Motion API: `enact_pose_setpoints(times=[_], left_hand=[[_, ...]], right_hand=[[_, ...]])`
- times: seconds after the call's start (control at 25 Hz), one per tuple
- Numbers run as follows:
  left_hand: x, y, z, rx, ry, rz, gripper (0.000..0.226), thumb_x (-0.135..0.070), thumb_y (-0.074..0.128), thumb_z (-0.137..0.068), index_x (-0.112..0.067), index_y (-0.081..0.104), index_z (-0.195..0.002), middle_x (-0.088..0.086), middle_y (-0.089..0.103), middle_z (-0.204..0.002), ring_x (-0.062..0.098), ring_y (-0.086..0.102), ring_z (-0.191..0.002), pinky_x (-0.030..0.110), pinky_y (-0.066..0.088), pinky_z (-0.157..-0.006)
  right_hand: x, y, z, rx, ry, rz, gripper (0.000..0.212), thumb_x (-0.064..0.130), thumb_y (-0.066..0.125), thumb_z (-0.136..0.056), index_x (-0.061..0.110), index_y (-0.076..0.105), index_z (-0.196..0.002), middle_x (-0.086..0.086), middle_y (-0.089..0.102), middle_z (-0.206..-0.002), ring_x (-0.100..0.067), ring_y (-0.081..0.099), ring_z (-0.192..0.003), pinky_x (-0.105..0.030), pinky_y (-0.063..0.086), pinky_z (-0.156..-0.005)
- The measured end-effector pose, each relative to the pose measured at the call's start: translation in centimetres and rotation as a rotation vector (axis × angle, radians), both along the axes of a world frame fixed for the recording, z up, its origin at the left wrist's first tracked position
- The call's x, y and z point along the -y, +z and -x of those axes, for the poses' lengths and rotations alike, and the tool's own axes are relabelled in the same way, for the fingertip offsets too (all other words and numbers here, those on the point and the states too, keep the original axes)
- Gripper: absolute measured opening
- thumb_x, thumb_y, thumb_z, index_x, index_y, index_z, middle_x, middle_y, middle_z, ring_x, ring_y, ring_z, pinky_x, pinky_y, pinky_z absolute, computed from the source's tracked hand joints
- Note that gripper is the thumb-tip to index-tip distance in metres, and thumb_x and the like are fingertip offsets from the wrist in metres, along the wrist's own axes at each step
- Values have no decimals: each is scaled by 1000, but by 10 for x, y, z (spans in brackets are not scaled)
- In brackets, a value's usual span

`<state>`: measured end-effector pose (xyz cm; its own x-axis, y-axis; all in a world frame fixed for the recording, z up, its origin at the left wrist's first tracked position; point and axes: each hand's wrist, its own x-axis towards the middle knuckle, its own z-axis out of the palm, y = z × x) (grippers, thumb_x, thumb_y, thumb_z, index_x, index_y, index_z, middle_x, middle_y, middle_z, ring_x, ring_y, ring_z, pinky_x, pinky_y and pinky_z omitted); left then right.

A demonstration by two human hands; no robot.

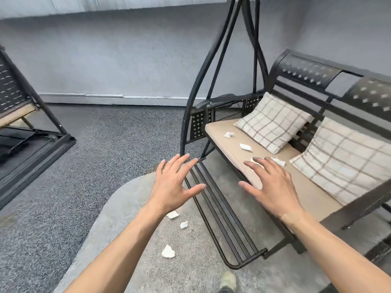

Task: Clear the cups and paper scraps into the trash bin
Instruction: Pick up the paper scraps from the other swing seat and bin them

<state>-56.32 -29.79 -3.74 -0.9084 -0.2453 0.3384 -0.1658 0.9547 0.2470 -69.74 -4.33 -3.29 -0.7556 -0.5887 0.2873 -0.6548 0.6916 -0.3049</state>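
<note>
From the head camera, the floor is speckled dark grey carpet (105, 144) with a lighter grey rug (135, 208) laid over it, and a plain grey wall (127, 60) runs behind. A black metal swing seat (306, 70) hangs in its frame at right, with a beige cushion (228, 132) on the seat and a slatted footrest (222, 218) in front. Part of a second dark frame (31, 134) shows at left.

Two checked pillows lean on the backrest: one (273, 121) farther, one (342, 161) nearer.

Seven paper scraps can be counted. Four lie on the cushion: (229, 134), (246, 147), one partly hidden under the right fingertips (254, 160), and (278, 161). Three lie on the rug: (172, 214), (184, 224), (168, 251).

The left hand (173, 187) hovers over the rug, fingers spread wide, holding nothing. The right hand (273, 187) is over the cushion's front edge, fingers splayed and empty, just over a scrap.
</note>
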Motion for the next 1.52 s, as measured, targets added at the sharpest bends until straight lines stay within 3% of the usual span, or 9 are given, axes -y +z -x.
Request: enact_pose_setpoints(times=[0.32, 0.52, 0.92, 1.28, 1.52], left_hand=[[62, -8, 159, 83, -63, 14, 82, -84, 33, -76, -41, 31, -147, -10, 29, -157, 12, 15, -147, 45, 4, -120], [92, 1, 248, 102, -120, 14, 78, -78, 41, -80, -41, 27, -148, -11, 26, -158, 11, 12, -147, 44, 2, -120], [146, -16, 452, 45, -399, 3, 78, -79, 39, -78, -37, 35, -144, -12, 36, -152, 11, 24, -142, 46, 11, -118], [199, -54, 597, 164, -734, -104, 76, -70, 51, -81, -35, 32, -146, -11, 36, -151, 12, 34, -137, 45, 22, -115], [209, -118, 644, 338, -746, -192, 84, -66, 58, -80, -41, 17, -149, -6, 34, -151, 17, 38, -135, 47, 36, -108]], right_hand=[[60, -8, 150, 86, -85, -51, 71, 71, 41, -83, 42, 26, -147, 7, 24, -158, -17, 9, -147, -46, 16, -116], [82, 3, 226, 76, -153, -36, 71, 70, 42, -84, 42, 25, -147, 6, 23, -158, -18, 9, -147, -47, 17, -113], [97, -20, 332, 107, -502, -29, 72, 73, 38, -83, 45, 21, -147, 8, 20, -159, -16, 6, -147, -47, 16, -115], [160, -48, 385, 135, -860, 68, 65, 62, 52, -85, 42, 33, -144, 7, 33, -154, -17, 24, -141, -42, 23, -111], [161, -104, 389, 280, -978, 70, 57, 57, 55, -85, 47, 38, -138, 6, 37, -150, -20, 34, -135, -44, 36, -103]])
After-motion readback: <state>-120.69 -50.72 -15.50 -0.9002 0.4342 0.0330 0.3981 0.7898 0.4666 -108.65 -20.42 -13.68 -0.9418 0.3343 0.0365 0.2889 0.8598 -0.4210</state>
